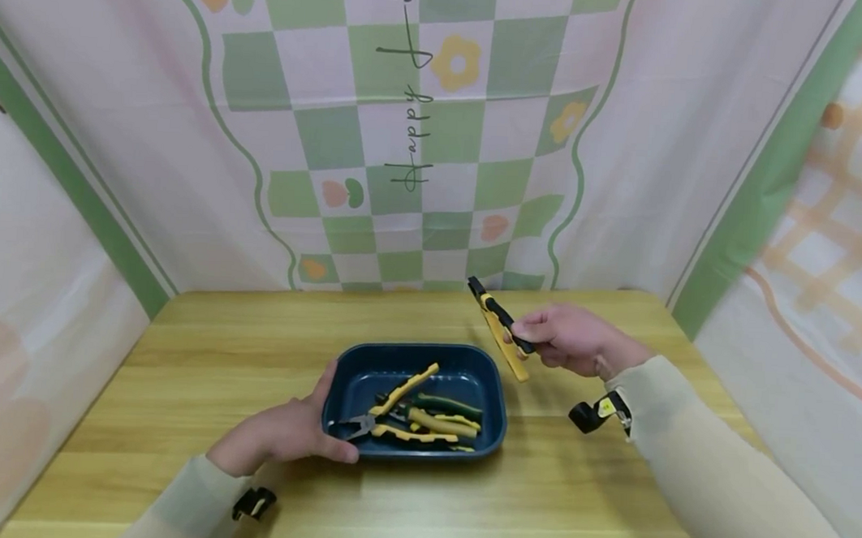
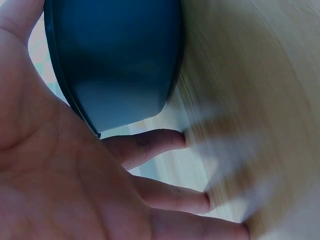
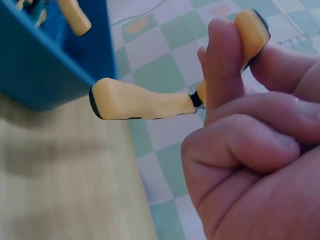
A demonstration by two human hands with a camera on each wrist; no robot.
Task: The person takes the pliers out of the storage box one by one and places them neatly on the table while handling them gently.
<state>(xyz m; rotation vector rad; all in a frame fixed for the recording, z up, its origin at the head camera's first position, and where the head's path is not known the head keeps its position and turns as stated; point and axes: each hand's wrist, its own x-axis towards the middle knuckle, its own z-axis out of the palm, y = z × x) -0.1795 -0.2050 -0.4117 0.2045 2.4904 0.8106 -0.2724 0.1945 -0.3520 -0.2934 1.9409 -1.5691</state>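
Note:
A dark blue rectangular container [image 1: 498, 386] on the wooden table holds several hand tools. Among them are pliers [image 1: 403, 389] with yellow-and-black handles spread apart and their metal jaws toward the left end. My left hand [image 1: 298, 429] lies against the container's left end, thumb along the near side. In the left wrist view, three extended fingers [image 2: 172, 192] reach past the container's corner down to the tabletop. Right of the container, my right hand [image 1: 562, 338] pinches one handle of another pair of yellow-and-black pliers [image 3: 145, 102], raised above the table. Their second handle sticks out free.
The wooden table [image 1: 251, 357] ends at a hanging cloth [image 1: 310, 68] with a green-and-white checked pattern. More cloth hangs at the left and right sides. A green-handled tool [image 1: 449, 406] lies among the tools in the container.

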